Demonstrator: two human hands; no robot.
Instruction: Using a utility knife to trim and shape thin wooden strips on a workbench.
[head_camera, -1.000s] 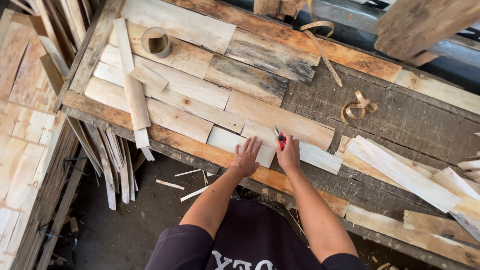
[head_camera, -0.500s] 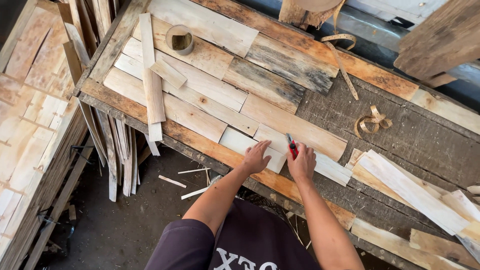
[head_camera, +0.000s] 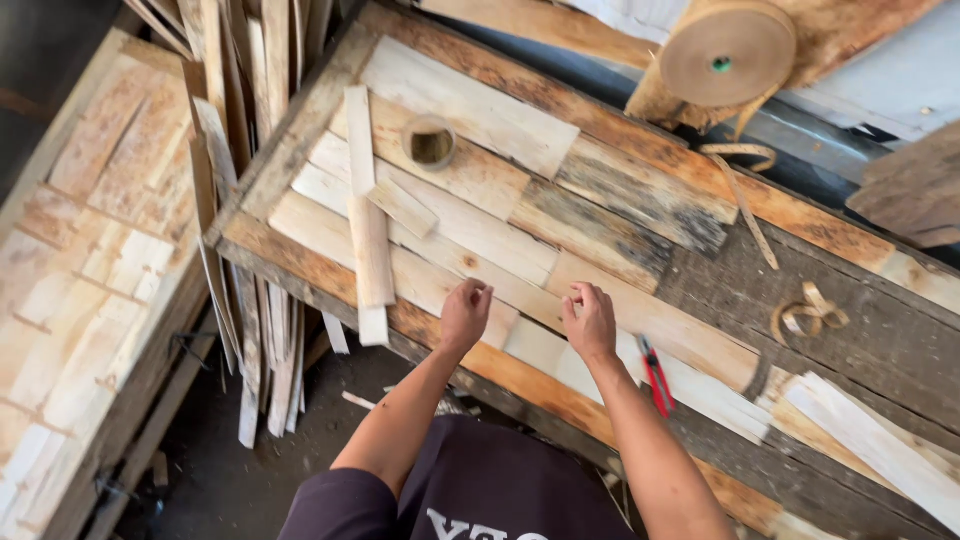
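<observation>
My left hand (head_camera: 466, 312) and my right hand (head_camera: 590, 320) hover side by side over pale veneer sheets (head_camera: 450, 235) laid on the wooden workbench (head_camera: 830, 250). On both hands the fingers are curled in with the fingertips pinched, and I see nothing held in them. A red utility knife (head_camera: 655, 375) lies on the veneer just right of my right forearm. Two narrow wood strips (head_camera: 368, 215) lie across the sheets to the left of my hands.
A small tape roll (head_camera: 431, 143) sits on the veneer at the back, and a big roll of brown paper tape (head_camera: 725, 52) stands behind the bench. Loose tape curls (head_camera: 810, 315) lie to the right. Stacked veneer (head_camera: 90, 260) fills the left, with strips (head_camera: 260, 340) leaning under the bench edge.
My right hand has let go of the red knife, which now lies on the bench. Both hands have moved left along the veneer, and their fingers have curled in.
</observation>
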